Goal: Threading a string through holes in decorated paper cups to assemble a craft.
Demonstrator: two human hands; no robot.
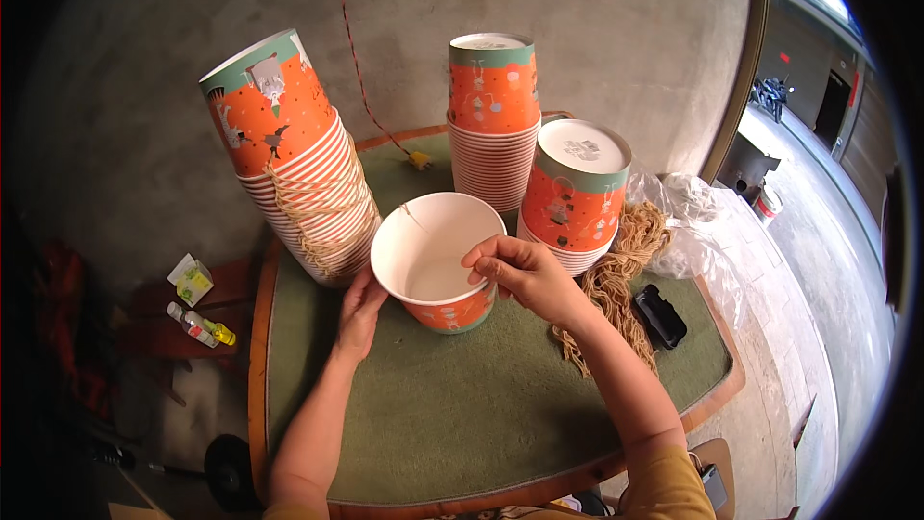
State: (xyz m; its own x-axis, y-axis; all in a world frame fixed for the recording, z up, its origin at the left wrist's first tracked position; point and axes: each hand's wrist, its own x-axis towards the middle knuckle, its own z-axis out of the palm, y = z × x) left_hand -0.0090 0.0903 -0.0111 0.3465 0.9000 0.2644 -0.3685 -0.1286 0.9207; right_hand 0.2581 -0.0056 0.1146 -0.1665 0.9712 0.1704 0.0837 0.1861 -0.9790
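A white-lined paper bucket [448, 313], orange with a green band at its base, stands mouth up on the green table. My left hand [358, 316] grips its left side. My right hand [527, 274] is over the bucket's right rim, thumb and fingertips pinched together; what they hold, if anything, is too small to make out. A thin strand crosses the inner wall near the far left rim. Left of the bucket leans a tall stack of nested paper buckets [308, 202] wound with twine. Behind and to the right stand two upside-down stacks, one taller [491, 159] and one shorter [577, 193].
Tan string [616, 279] lies in a loose bundle at the right, beside a black plastic tray [660, 316] and clear plastic bags [698, 221]. A red-and-black cord with a yellow plug [420, 161] hangs down the wall. Bottles [197, 325] rest on a low red bench at left.
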